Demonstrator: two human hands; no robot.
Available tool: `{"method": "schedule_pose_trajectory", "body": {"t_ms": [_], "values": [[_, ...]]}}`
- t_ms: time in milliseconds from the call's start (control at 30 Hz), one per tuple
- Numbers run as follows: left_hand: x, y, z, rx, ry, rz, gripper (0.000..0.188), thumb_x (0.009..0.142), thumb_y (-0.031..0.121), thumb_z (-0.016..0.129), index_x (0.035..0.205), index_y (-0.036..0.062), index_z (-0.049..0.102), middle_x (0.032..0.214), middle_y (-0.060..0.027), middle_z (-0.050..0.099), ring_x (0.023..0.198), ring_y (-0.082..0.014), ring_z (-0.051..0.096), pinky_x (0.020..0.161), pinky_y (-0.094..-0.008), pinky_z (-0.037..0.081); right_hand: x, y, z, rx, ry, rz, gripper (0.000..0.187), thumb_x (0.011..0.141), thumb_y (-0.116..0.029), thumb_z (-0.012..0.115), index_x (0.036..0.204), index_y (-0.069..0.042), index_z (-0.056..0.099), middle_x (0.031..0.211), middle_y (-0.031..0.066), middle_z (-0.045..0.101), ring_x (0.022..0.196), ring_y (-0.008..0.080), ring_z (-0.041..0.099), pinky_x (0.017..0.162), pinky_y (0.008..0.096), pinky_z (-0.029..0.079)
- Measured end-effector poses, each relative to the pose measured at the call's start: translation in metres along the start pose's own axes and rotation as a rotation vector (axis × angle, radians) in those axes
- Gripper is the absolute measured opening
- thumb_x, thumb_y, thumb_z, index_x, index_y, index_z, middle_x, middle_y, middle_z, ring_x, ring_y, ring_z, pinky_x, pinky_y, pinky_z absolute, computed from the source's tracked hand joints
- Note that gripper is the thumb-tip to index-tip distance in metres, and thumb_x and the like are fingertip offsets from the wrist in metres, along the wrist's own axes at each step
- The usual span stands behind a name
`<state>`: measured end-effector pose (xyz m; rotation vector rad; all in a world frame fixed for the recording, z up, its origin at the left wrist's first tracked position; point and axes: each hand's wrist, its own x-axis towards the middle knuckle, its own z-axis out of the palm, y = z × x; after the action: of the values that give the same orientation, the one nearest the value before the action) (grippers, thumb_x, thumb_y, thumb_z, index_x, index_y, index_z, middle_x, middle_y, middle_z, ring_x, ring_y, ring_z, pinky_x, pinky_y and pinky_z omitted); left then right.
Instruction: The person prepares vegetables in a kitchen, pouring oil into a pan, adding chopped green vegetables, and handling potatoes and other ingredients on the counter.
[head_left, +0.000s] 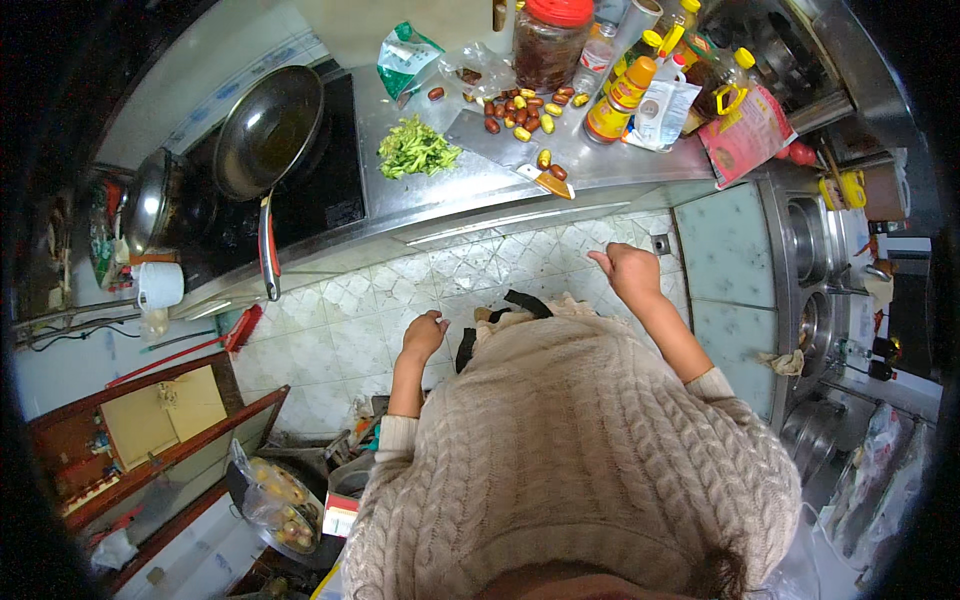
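My left hand (425, 336) hangs in front of my sweater at the left, its fingers curled in and nothing visible in them. At the right, my right hand (630, 272) is raised over the floor, fingers folded and thumb sticking out, with nothing seen in it. Neither hand touches the counter (400, 215). On it lies a cleaver (545, 180) with a wooden handle, beside a pile of chopped green vegetable (416, 148). Several small shiny oval pieces, brown and yellow (520, 110), are scattered around the blade. A black frying pan (268, 135) sits on the stove at the left.
Behind the oval pieces stand a red-lidded jar (551, 45) and several sauce and oil bottles (620, 100). A pink bag (745, 135) overhangs the counter's front edge. The pan's handle (268, 245) juts past the stove edge. A sink (805, 240) is at the right.
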<state>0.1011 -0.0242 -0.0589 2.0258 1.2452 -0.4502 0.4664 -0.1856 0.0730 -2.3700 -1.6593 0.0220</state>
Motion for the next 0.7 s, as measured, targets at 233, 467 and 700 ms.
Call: {"method": "schedule_pose_trajectory", "body": {"t_ms": [233, 467, 700], "values": [[0.031, 0.117, -0.014, 0.235, -0.034, 0.1, 0.039, 0.088, 0.033, 0.057, 0.117, 0.0059, 0.058, 0.11, -0.0195, 0.063, 0.104, -0.0344, 0.059, 0.088, -0.0426, 0.048, -0.067, 0.087, 0.005, 0.119, 0.075, 0.24, 0.023, 0.081, -0.028, 0.066, 0.074, -0.009, 0.056, 0.059, 0.0099, 0.057, 0.054, 0.0317, 0.057, 0.049, 0.042, 0.044], [0.059, 0.239, 0.022, 0.301, -0.039, 0.453, 0.036, 0.087, 0.025, 0.059, 0.116, 0.0037, 0.059, 0.108, -0.0197, 0.063, 0.101, -0.0343, 0.06, 0.087, -0.0414, 0.047, -0.136, 0.167, 0.005, 0.225, 0.134, 0.432, 0.027, 0.079, -0.007, 0.054, 0.105, -0.01, 0.057, 0.098, 0.0087, 0.056, 0.086, 0.0295, 0.059, 0.072, 0.04, 0.049], [0.06, 0.348, 0.049, 0.393, 0.011, 0.65, 0.025, 0.091, 0.024, 0.055, 0.083, 0.001, 0.061, 0.082, -0.0232, 0.064, 0.079, -0.0422, 0.06, 0.068, -0.0471, 0.047, -0.209, 0.228, -0.008, 0.166, 0.146, 0.632, 0.017, 0.072, -0.003, 0.055, 0.088, -0.006, 0.056, 0.087, 0.0132, 0.059, 0.083, 0.0301, 0.062, 0.069, 0.0411, 0.051]]}}
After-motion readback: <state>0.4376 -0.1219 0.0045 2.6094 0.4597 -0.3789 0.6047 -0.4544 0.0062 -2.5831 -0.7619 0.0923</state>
